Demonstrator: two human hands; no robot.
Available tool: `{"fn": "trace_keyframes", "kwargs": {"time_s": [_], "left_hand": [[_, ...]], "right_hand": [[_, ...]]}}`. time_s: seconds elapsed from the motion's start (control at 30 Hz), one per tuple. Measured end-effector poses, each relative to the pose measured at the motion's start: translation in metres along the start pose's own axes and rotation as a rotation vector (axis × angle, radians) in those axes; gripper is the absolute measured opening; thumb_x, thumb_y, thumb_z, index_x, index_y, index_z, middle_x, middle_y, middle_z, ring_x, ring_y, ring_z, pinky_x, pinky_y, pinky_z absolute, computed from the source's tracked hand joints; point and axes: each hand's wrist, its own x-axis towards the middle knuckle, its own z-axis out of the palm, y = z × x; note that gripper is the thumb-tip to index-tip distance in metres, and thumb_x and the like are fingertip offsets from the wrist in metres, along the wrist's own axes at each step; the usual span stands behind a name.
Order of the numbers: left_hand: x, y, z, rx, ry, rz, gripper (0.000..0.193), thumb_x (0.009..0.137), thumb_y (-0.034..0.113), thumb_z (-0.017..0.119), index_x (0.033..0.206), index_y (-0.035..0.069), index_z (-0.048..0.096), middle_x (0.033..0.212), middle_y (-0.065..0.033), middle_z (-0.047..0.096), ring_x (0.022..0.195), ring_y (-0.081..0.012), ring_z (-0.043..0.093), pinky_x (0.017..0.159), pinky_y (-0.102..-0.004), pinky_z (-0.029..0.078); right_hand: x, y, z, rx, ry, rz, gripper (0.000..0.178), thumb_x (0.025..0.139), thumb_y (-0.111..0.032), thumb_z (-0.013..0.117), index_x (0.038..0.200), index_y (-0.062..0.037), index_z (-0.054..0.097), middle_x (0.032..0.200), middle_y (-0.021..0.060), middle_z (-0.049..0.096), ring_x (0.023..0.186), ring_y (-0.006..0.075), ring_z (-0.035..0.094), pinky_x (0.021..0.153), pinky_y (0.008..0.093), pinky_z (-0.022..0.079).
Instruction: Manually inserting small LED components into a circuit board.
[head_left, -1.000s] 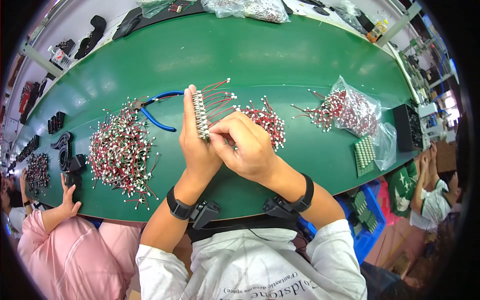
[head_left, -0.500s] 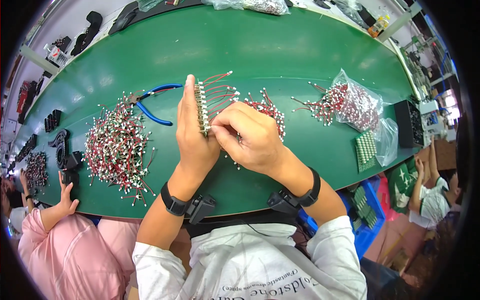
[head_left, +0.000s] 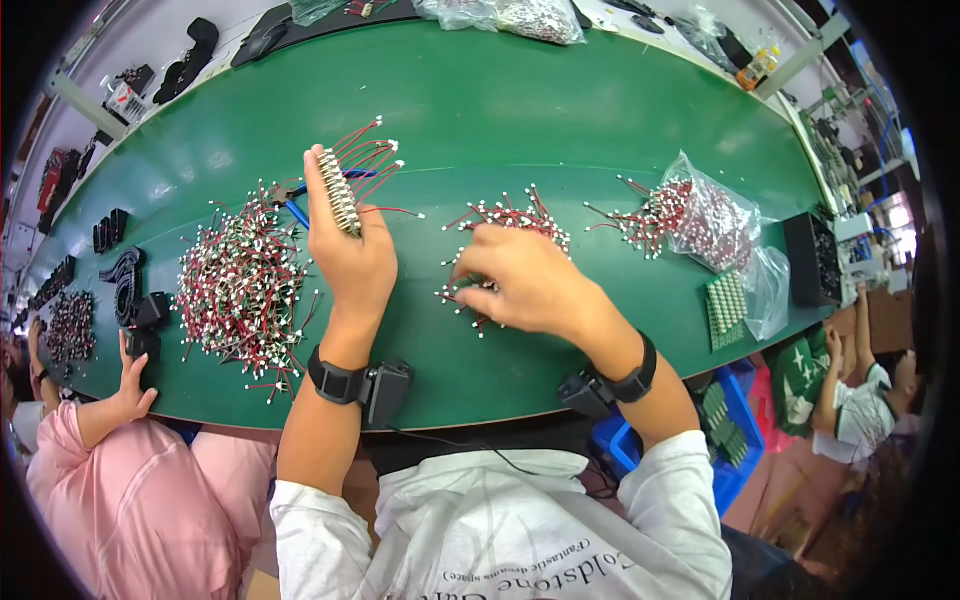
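Note:
My left hand is closed around a narrow circuit board panel, held tilted above the table with a row of pale connectors along it. Several red and dark wire leads with white plugs stick out from its right side. My right hand is at the middle pile of wire leads, fingers curled and thumb tip close to the index finger among the leads. What lies between those fingertips is too small to make out. Behind my left hand are blue-handled pliers, partly hidden.
A larger heap of wire leads lies left. To the right are a clear plastic bag of leads, a green board panel and a black box. A co-worker's hand rests at the left table edge.
My left hand has moved left and slightly up with the board panel. My right hand has left the panel and come down to the middle pile of wire leads.

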Motion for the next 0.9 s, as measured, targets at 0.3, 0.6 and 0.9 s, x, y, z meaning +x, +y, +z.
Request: {"fn": "trace_keyframes", "kwargs": {"time_s": [0.3, 0.6, 0.9], "left_hand": [[-0.006, -0.001, 0.008, 0.069, -0.059, 0.106, 0.073, 0.077, -0.009, 0.053, 0.147, -0.006, 0.029, 0.140, -0.0259, 0.047, 0.127, -0.0400, 0.050, 0.105, -0.0401, 0.040], [-0.008, 0.002, 0.009, -0.118, -0.051, -0.082, 0.067, 0.085, -0.010, 0.051, 0.148, -0.006, 0.029, 0.137, -0.0209, 0.052, 0.117, -0.0245, 0.057, 0.096, -0.0319, 0.046], [-0.017, 0.015, 0.014, -0.653, -0.165, -0.481, 0.066, 0.084, -0.012, 0.048, 0.148, -0.003, 0.032, 0.122, -0.0102, 0.061, 0.101, -0.0109, 0.060, 0.084, -0.0246, 0.049]], "right_hand": [[0.001, -0.003, 0.045, -0.181, 0.062, -0.060, 0.013, 0.076, -0.012, 0.069, 0.081, -0.0025, 0.061, 0.087, 0.0124, 0.058, 0.082, 0.0317, 0.060, 0.068, 0.0424, 0.050], [-0.001, 0.008, 0.022, 0.680, 0.165, 0.050, 0.006, 0.092, -0.006, 0.057, 0.094, 0.0001, 0.054, 0.085, 0.0088, 0.062, 0.068, 0.0159, 0.060, 0.062, 0.0304, 0.049], [0.001, 0.017, 0.006, 1.053, 0.192, 0.202, 0.013, 0.095, -0.005, 0.050, 0.105, 0.0007, 0.056, 0.084, -0.0012, 0.054, 0.065, 0.0028, 0.046, 0.056, 0.0200, 0.037]]}}
